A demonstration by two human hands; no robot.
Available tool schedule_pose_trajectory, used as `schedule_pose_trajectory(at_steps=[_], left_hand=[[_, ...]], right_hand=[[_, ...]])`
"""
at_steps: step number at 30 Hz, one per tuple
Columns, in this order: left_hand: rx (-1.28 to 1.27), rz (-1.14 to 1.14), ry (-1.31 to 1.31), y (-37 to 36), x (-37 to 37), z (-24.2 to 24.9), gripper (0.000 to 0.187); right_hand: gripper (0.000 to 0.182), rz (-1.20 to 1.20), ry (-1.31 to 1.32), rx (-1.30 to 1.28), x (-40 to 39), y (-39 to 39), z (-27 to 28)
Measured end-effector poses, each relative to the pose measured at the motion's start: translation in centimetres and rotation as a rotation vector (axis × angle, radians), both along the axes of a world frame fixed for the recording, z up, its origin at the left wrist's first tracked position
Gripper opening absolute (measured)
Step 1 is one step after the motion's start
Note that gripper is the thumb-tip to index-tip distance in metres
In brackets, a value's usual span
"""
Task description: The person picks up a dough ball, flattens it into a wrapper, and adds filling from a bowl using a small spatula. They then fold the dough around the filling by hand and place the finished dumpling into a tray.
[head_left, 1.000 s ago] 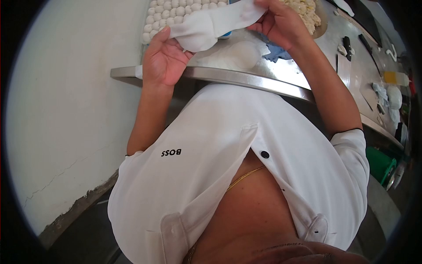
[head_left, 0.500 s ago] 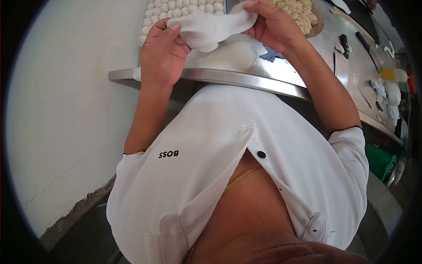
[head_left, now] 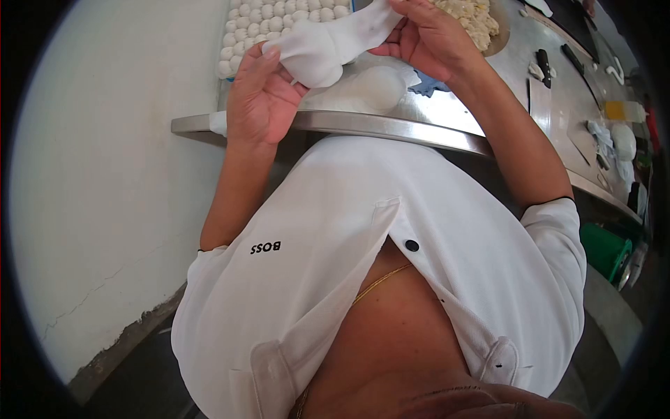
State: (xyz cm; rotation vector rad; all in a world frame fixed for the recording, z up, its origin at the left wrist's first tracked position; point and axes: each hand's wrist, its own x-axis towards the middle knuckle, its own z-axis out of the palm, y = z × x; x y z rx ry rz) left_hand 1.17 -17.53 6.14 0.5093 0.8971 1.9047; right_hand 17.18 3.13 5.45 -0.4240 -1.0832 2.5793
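Observation:
A soft, smooth white piece of dough [head_left: 314, 54] hangs stretched between my two hands above the table edge. My left hand [head_left: 262, 94] pinches its left end between thumb and fingers. At the upper right, my right hand [head_left: 436, 42] grips the other end, which is drawn out into a narrower strip. Below the dough, a rounded white mass [head_left: 380, 89] lies on the table, with what looks like clear plastic around it. Beyond my left hand is a tray of small white dough balls [head_left: 269, 24] in rows.
A bowl of pale yellow chunky mixture [head_left: 478, 24] stands beyond my right hand. On the steel table [head_left: 513, 52] lie a blue cloth [head_left: 427, 84], a black-handled blade [head_left: 543, 68] and a bottle of yellow liquid [head_left: 623, 111]. A wall [head_left: 105, 153] rises at left.
The dough's right end is drawn further up and its left part has sagged slightly lower. My left hand has shifted a little down; both hands keep their hold.

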Motion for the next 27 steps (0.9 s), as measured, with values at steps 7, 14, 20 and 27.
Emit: schedule_pose_trajectory(at_steps=[7,14,20,27], left_hand=[[0.056,-0.119,-0.147,-0.4,-1.0,-0.7,0.029],[-0.056,-0.007,-0.19,-0.6,-1.3,-0.7,0.028],[0.055,-0.04,-0.242,-1.0,-2.2,-0.8,0.038],[0.091,0.033,-0.093,-2.3,-5.0,-0.3,0.03]], right_hand=[[0.027,0.004,0.096,-0.044,0.0,-0.4,0.5],[0.031,-0.008,0.076,-0.059,0.0,0.0,0.1],[0.034,-0.031,0.07,-0.083,0.1,0.3,0.3],[0.029,-0.074,0.005,-0.077,0.0,0.8,0.4]])
